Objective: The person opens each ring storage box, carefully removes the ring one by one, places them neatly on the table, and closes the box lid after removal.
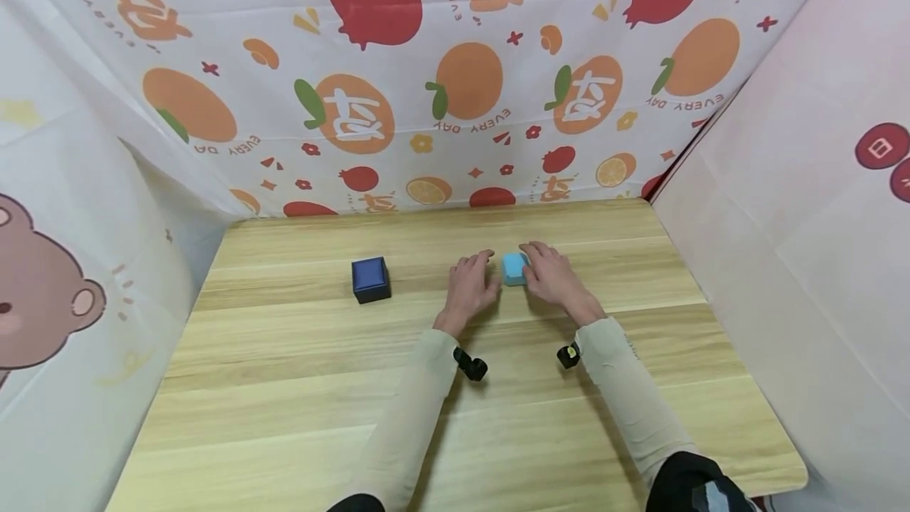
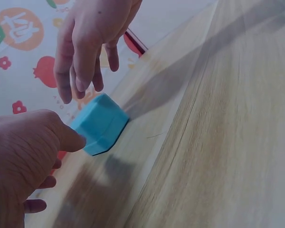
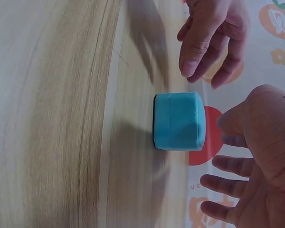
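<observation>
A small light blue box (image 1: 513,269) with rounded edges and a seam round its side stands on the wooden table between my two hands. My left hand (image 1: 469,288) is just left of it, fingers loosely bent and thumb toward the box. From the other side my right hand (image 1: 556,279) hovers close, its fingers apart and overlapping the box's right edge in the head view. The right wrist view has a gap between the light blue box (image 3: 178,121) and the fingers of the right hand (image 3: 270,152). Neither hand grips anything.
A dark blue square box (image 1: 370,279) sits farther left on the wooden table (image 1: 284,385). Behind the table hangs a fruit-printed cloth (image 1: 398,172), and pale cloths line the left and right sides. Each wrist wears a small black camera.
</observation>
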Demonstrator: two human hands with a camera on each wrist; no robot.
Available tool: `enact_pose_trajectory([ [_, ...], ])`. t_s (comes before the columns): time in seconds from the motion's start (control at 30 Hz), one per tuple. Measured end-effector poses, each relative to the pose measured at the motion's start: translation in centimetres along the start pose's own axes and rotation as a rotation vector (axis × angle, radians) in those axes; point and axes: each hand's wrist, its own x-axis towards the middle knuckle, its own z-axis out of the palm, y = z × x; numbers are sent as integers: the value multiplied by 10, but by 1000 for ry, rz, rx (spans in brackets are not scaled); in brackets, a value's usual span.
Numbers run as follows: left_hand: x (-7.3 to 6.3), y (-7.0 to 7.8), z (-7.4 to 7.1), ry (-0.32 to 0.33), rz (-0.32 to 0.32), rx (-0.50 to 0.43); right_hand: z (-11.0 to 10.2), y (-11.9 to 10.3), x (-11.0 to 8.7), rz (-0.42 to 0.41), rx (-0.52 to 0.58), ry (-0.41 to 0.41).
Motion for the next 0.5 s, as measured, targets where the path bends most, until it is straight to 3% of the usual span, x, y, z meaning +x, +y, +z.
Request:
enact_pose_trajectory([
  [0.2, 1, 1, 2, 22, 19, -2, 0, 4, -1, -37, -9, -6],
  [0.5, 2, 3, 4, -60, -20, -17, 0, 10, -4, -38, 10, -45],
])
